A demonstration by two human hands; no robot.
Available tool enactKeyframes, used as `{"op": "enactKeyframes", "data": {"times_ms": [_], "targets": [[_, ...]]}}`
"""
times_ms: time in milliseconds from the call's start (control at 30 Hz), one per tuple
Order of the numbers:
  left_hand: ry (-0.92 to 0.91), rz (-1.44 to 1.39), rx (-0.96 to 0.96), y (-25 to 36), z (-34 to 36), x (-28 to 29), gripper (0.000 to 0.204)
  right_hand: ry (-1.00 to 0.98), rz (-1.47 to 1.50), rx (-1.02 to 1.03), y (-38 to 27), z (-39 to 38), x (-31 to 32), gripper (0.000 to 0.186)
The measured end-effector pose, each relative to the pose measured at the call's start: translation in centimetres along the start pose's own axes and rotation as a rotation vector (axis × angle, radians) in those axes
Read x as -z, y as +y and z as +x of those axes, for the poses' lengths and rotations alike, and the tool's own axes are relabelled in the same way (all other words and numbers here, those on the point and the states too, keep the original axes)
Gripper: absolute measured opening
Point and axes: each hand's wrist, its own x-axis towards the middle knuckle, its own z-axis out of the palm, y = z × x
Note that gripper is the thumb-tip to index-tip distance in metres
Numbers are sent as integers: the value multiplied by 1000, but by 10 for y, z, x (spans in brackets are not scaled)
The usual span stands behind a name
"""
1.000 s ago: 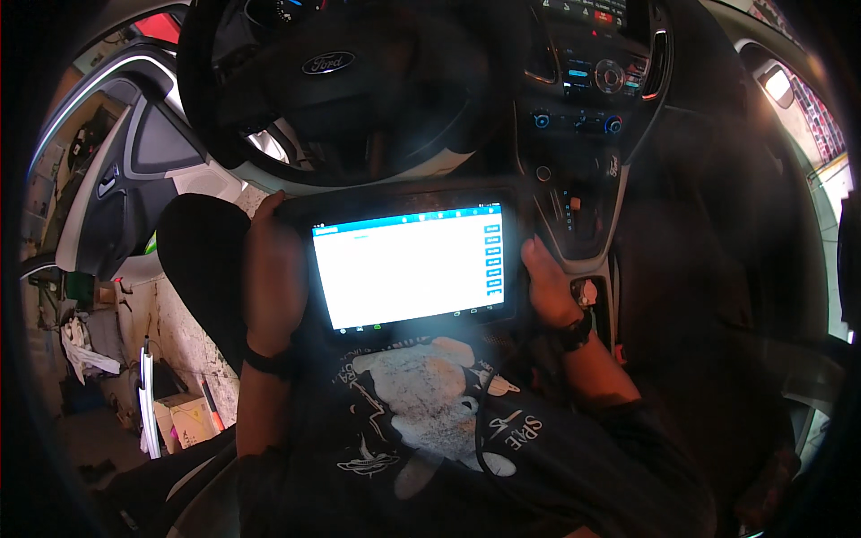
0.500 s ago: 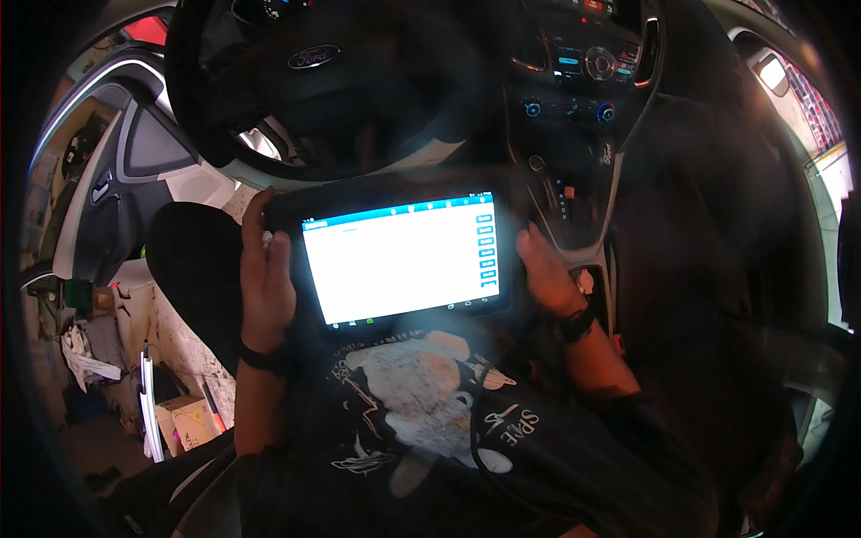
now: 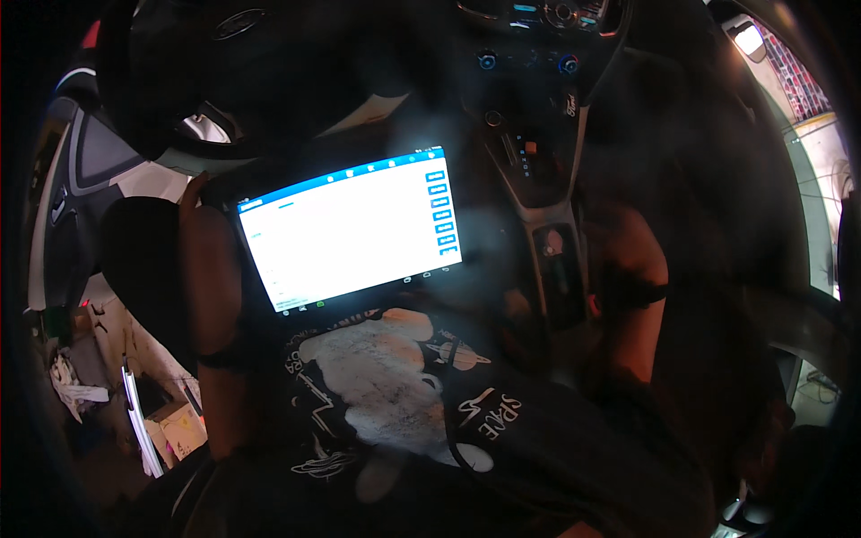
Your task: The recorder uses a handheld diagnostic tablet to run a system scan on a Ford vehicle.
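Observation:
A dark-cased tablet (image 3: 350, 233) with a bright, mostly white screen, a blue top bar and a column of blue buttons lies tilted above my lap. At its left edge, my left hand (image 3: 212, 255) grips the case; the fingers behind it are mostly hidden. My right hand (image 3: 628, 235) is off the tablet, to the right of the centre console (image 3: 567, 314) by the passenger side. It is dim and smeared, so its fingers cannot be made out.
The steering wheel (image 3: 166, 108) rises just beyond the tablet. A gear selector (image 3: 531, 149) and climate knobs (image 3: 568, 64) are at the right front. Left, past the open car door (image 3: 90, 202), stands a cardboard box (image 3: 179, 429).
My right hand has let go of the tablet's right edge and moved right, past the console. The whole view has shifted, so the tablet appears further left and higher.

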Motion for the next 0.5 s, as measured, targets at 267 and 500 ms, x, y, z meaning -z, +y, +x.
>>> {"op": "enactKeyframes", "data": {"times_ms": [267, 500], "targets": [[108, -17, 78, 18, 4, -10, 69, -229, 262, -278, 126, -10, -43, 31], [133, 48, 50, 17, 2, -6, 67, -16, 103, -181, 169, 50, -84, 34]]}}
